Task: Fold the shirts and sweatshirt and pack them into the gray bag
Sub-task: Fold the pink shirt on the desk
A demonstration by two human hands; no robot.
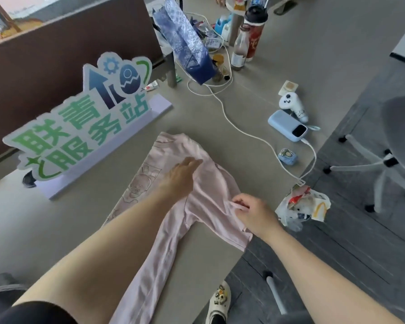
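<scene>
The left hand (pixel 181 175) lies flat on the pink shirt (pixel 204 202), fingers straight and pressing the cloth down near its middle. The right hand (pixel 255 212) has thumb and fingers curled, pinching a fold of the shirt's edge. The shirt is spread on the gray surface (pixel 220 108), partly folded over itself, with a faint line-drawn print on its left side and one long sleeve (pixel 150 265) trailing toward the person. A blue patterned bag (pixel 185 40) stands at the far side; what it holds cannot be seen. A crumpled plastic bag (pixel 302 206) with wrappers inside sits at the surface's edge beside the right hand.
</scene>
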